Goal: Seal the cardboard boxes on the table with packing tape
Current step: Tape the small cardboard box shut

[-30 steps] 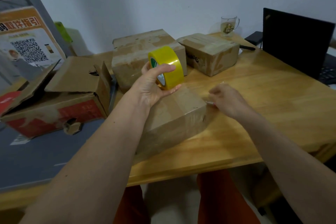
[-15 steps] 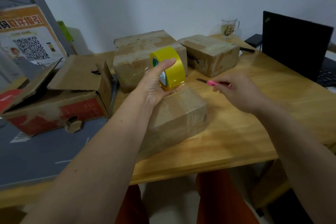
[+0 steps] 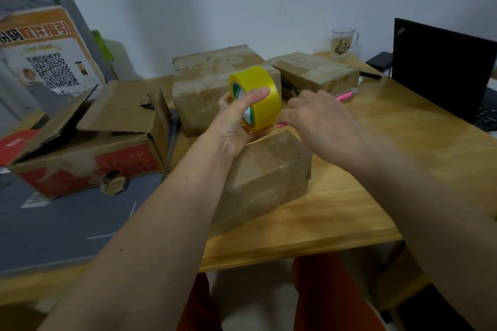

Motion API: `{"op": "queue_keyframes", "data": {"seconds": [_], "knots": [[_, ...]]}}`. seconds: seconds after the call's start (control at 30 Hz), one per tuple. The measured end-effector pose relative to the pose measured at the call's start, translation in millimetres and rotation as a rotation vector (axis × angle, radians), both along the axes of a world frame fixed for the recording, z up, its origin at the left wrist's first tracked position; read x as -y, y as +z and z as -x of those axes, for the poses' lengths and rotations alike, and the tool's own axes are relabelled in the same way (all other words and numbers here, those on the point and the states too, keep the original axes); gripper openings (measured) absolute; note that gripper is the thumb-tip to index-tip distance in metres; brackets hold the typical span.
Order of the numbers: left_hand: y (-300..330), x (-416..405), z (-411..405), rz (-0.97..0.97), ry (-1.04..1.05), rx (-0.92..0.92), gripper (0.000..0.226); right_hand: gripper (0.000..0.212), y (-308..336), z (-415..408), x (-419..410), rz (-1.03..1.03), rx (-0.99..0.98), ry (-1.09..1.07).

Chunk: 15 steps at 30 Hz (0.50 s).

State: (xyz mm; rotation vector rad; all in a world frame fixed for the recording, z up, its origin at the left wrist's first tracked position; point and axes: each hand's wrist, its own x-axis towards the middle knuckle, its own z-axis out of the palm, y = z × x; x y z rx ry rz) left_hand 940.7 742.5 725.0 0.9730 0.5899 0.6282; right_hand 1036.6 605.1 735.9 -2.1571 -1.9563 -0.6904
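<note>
My left hand (image 3: 236,121) grips a yellow roll of packing tape (image 3: 258,94), held upright just above the far edge of the nearest cardboard box (image 3: 269,172). My right hand (image 3: 320,123) holds a pink utility knife (image 3: 347,94); its front end sits at the bottom of the roll, where a strip of tape runs down to the box. Two closed boxes stand behind: a middle one (image 3: 207,80) and a right one (image 3: 317,70). The wooden table (image 3: 363,196) carries all of them.
An open box with red print (image 3: 91,158) sits at the left on a grey mat (image 3: 53,228). A black laptop (image 3: 441,67), a glass mug (image 3: 343,41) and a black pen (image 3: 372,75) are at the back right. The table's front edge is close to my legs.
My right hand lifted the pink knife off the table to the right of the near box and moved left to the bottom of the tape roll. The left hand held the roll steady.
</note>
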Motion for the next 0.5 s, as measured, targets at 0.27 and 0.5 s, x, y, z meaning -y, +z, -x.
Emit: {"op": "queue_keyframes", "data": {"seconds": [0.27,0.5], "knots": [[0.6,1.8,0.1,0.001,0.009,-0.011,0.084,0.031,-10.9,-23.3,10.3,-0.037,-0.093,-0.180],[1.2,1.3,-0.6,0.026,0.034,-0.014,0.084,0.028,-21.9,-26.9,5.4,-0.144,-0.409,-0.122]]}}
